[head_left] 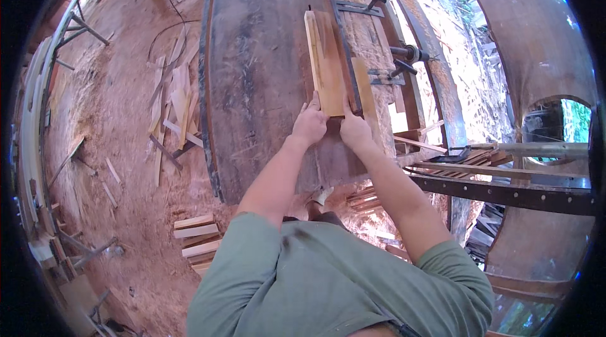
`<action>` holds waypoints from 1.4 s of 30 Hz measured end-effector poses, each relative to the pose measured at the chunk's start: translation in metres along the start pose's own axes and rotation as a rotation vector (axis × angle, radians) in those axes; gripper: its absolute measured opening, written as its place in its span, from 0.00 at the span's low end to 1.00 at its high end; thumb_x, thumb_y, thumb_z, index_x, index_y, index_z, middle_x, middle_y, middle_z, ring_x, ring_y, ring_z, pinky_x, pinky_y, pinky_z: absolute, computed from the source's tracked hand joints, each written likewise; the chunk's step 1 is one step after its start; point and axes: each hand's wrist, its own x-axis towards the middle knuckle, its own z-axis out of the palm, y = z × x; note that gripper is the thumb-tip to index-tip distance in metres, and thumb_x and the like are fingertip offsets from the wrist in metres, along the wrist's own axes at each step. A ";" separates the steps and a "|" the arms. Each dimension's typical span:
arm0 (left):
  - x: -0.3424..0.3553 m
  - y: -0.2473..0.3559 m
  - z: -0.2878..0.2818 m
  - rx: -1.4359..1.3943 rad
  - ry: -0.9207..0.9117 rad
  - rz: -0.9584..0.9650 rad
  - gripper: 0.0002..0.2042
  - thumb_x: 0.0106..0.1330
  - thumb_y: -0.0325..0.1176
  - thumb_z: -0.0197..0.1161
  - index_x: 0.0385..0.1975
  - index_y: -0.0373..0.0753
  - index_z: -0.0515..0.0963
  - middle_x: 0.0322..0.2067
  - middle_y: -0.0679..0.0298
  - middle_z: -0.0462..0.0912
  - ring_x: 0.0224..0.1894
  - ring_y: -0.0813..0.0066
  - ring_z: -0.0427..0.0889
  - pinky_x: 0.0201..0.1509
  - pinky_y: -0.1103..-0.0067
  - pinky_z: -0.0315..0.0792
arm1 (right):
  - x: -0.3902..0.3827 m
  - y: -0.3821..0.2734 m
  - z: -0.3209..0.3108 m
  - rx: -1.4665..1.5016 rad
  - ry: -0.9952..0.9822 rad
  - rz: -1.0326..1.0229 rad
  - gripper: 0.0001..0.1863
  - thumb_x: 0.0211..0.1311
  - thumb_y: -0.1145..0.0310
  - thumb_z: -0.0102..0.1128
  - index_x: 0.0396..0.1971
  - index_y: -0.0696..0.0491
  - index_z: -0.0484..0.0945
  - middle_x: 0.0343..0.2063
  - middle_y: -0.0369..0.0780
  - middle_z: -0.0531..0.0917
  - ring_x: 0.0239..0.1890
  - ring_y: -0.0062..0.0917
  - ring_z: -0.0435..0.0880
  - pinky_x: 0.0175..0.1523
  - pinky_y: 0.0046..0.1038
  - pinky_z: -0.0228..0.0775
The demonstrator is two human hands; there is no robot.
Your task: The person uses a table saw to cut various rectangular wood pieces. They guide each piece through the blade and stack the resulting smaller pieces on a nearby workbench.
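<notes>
A light-brown wooden board lies lengthwise on the dark saw table, its right side along a dark straight fence. At the board's near left corner, my left hand grips it with a finger stretched along its edge. My right hand holds the near right corner, close to the fence's near end. Between the hands the board's end face shows. A small dark upright piece, perhaps a blade, stands at the board's far left corner. The undersides of my fingers are hidden.
Right of the fence are a narrow wooden strip, metal brackets with black handles and a shaft. Wood offcuts litter the sawdust-covered floor at left. Stacked wood pieces lie near my left elbow. A perforated metal bar extends at right.
</notes>
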 end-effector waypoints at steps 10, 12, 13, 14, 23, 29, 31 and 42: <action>0.025 -0.007 -0.010 0.054 -0.184 -0.139 0.14 0.67 0.35 0.51 0.38 0.40 0.85 0.70 0.40 0.51 0.70 0.53 0.61 0.74 0.58 0.52 | 0.015 -0.004 -0.001 0.011 -0.027 0.036 0.46 0.57 0.71 0.50 0.74 0.40 0.38 0.48 0.58 0.80 0.53 0.49 0.80 0.59 0.45 0.70; 0.010 -0.007 -0.002 -0.116 -0.103 -0.137 0.14 0.67 0.36 0.53 0.39 0.39 0.85 0.70 0.41 0.51 0.69 0.52 0.61 0.73 0.56 0.52 | 0.000 0.003 0.006 -0.001 -0.043 0.016 0.46 0.57 0.71 0.50 0.74 0.41 0.39 0.46 0.59 0.80 0.51 0.50 0.81 0.57 0.46 0.71; 0.002 -0.004 0.001 -0.079 -0.109 -0.126 0.14 0.67 0.36 0.53 0.39 0.38 0.85 0.70 0.41 0.51 0.69 0.51 0.61 0.73 0.55 0.52 | -0.010 0.007 0.010 -0.025 -0.024 0.006 0.45 0.58 0.70 0.50 0.74 0.41 0.39 0.44 0.59 0.81 0.49 0.51 0.81 0.56 0.46 0.71; -0.016 0.001 0.005 -0.045 -0.080 -0.066 0.14 0.67 0.37 0.54 0.42 0.38 0.84 0.70 0.41 0.52 0.70 0.50 0.60 0.73 0.54 0.51 | -0.023 0.013 0.016 -0.009 -0.035 0.008 0.45 0.58 0.70 0.50 0.74 0.41 0.39 0.44 0.59 0.81 0.49 0.51 0.81 0.56 0.46 0.71; -0.204 0.067 0.011 -0.144 -0.156 0.024 0.26 0.61 0.33 0.60 0.58 0.25 0.68 0.63 0.43 0.67 0.67 0.44 0.63 0.72 0.55 0.54 | -0.224 0.091 0.089 0.132 -0.060 -0.063 0.39 0.59 0.67 0.52 0.71 0.51 0.52 0.39 0.60 0.80 0.43 0.52 0.81 0.51 0.46 0.72; -0.198 0.075 0.000 0.103 -0.030 0.333 0.07 0.53 0.28 0.61 0.27 0.31 0.79 0.63 0.51 0.69 0.67 0.47 0.64 0.70 0.54 0.57 | -0.242 0.097 0.116 0.967 0.161 0.265 0.27 0.67 0.59 0.55 0.60 0.59 0.68 0.53 0.48 0.77 0.55 0.34 0.76 0.56 0.34 0.69; -0.176 0.089 -0.009 0.225 -0.006 0.463 0.06 0.52 0.29 0.61 0.23 0.32 0.79 0.62 0.52 0.70 0.66 0.48 0.66 0.69 0.54 0.60 | -0.245 0.098 0.101 1.207 -0.009 0.244 0.24 0.68 0.58 0.55 0.57 0.60 0.71 0.50 0.43 0.79 0.53 0.28 0.77 0.56 0.31 0.69; -0.112 0.172 -0.067 -0.640 0.315 0.218 0.04 0.62 0.25 0.64 0.33 0.31 0.79 0.44 0.59 0.80 0.44 0.68 0.80 0.46 0.79 0.73 | -0.226 0.098 0.053 1.189 -0.007 -0.082 0.36 0.61 0.57 0.66 0.66 0.54 0.62 0.59 0.43 0.70 0.59 0.30 0.70 0.61 0.29 0.64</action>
